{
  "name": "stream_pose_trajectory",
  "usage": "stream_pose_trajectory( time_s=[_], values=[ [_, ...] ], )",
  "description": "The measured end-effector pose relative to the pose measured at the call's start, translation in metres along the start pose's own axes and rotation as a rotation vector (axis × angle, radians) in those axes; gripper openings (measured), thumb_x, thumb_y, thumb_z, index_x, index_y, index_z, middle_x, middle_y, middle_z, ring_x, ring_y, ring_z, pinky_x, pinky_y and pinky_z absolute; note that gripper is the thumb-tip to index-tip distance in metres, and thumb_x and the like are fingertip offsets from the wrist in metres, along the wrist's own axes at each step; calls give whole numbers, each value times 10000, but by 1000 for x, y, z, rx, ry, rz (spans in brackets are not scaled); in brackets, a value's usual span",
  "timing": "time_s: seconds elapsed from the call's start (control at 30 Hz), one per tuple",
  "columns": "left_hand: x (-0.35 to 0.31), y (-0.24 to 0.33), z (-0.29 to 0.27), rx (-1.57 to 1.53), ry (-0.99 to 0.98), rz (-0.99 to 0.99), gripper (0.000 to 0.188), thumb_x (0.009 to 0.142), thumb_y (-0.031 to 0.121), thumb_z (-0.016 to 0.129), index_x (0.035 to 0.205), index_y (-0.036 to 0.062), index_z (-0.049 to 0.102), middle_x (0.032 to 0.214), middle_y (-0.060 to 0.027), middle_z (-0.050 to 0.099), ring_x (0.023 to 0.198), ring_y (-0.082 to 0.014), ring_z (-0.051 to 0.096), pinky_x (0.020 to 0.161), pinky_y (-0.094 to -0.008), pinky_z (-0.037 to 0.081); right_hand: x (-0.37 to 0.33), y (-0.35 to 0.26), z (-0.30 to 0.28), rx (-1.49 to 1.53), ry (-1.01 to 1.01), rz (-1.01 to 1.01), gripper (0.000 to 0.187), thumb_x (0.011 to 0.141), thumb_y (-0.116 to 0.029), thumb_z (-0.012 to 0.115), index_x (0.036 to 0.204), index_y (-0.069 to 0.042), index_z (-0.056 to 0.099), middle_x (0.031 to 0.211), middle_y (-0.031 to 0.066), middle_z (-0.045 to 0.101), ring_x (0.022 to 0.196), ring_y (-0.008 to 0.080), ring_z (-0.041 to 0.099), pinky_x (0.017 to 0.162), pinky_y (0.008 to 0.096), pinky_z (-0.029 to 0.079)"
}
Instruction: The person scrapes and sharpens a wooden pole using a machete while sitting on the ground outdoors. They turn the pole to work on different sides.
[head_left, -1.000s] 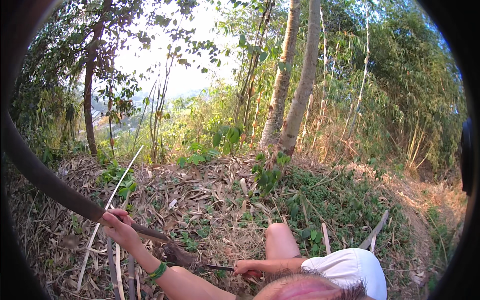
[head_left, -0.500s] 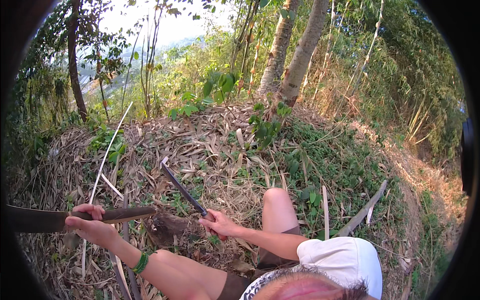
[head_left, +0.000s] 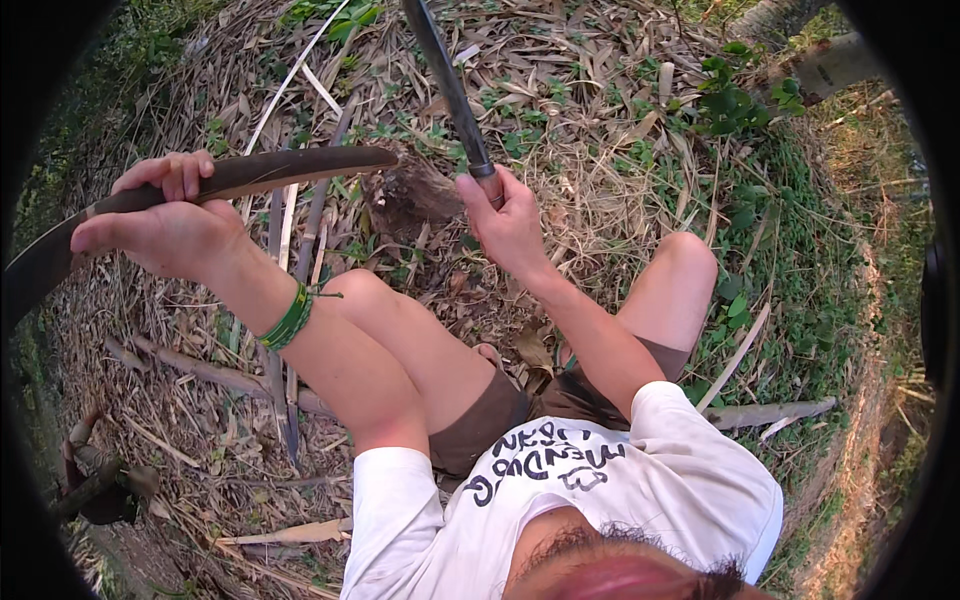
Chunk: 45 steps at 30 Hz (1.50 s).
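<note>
My left hand (head_left: pixel 180 215) is closed round a long, dark brown, curved piece (head_left: pixel 290 170), perhaps wood or bamboo. One end tapers near the wood stump (head_left: pixel 410 195); the other runs out past the left edge of view. In my right hand (head_left: pixel 508 228) is the handle of a machete (head_left: pixel 450 95), its long dark blade pointing up and away from me. The blade stands apart from the curved piece, and its tip is cut off by the top edge. A green woven band (head_left: pixel 290 318) circles my left wrist.
Dry leaves and low green plants cover the ground. Pale split strips (head_left: pixel 287 215) and dark poles (head_left: pixel 312 225) lie left of the stump. A grey branch (head_left: pixel 770 412) rests by my right leg, and a tree trunk (head_left: pixel 830 70) shows at upper right.
The view has tilted downward, showing more of my body. The machete blade points more steeply upward. Both hands keep their hold, and the curved piece still reaches toward the stump.
</note>
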<state>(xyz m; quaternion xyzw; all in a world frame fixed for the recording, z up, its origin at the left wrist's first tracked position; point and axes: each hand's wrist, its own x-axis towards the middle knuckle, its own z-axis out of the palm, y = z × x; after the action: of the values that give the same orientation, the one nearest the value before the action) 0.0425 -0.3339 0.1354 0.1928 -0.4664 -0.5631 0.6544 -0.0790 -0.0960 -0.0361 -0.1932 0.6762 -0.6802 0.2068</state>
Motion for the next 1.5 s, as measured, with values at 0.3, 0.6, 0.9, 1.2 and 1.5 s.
stream_pose_trajectory(
  time_s=[0.3,0.6,0.9,1.2,1.5],
  values=[
    [-18,-11,24,27,-58,-14,925,721,980,158,698,116,486,576,-7,335,543,-152,321,543,-308,337,-3,70,1,-317,-94,131,383,930,-358,704,856,14,651,651,76,637,577,158,578,579,338,471],
    [-14,-9,22,73,-72,47,968,734,984,115,626,86,459,536,-9,280,497,-150,319,503,-292,337,19,-14,-2,-39,-13,-116,362,978,-304,681,770,-42,541,570,-53,445,540,33,364,476,272,298],
    [-13,-16,26,76,-90,71,983,753,968,84,589,73,455,522,-11,262,486,-157,307,488,-286,336,22,77,-18,-403,-232,312,527,901,-483,695,696,-9,587,604,82,565,553,206,517,589,408,455],
    [-19,-13,28,106,-135,75,964,765,956,65,559,84,420,518,-11,263,475,-151,302,480,-274,336,21,47,7,72,75,26,380,950,-317,709,756,-16,581,540,-27,476,542,75,433,504,303,353],
    [-14,-6,18,97,-141,84,950,750,971,106,565,105,449,502,-10,270,468,-144,287,470,-275,328,28,19,-14,-191,-198,264,483,923,-406,712,694,-7,565,554,-2,492,495,114,456,492,341,392]
  ],
)
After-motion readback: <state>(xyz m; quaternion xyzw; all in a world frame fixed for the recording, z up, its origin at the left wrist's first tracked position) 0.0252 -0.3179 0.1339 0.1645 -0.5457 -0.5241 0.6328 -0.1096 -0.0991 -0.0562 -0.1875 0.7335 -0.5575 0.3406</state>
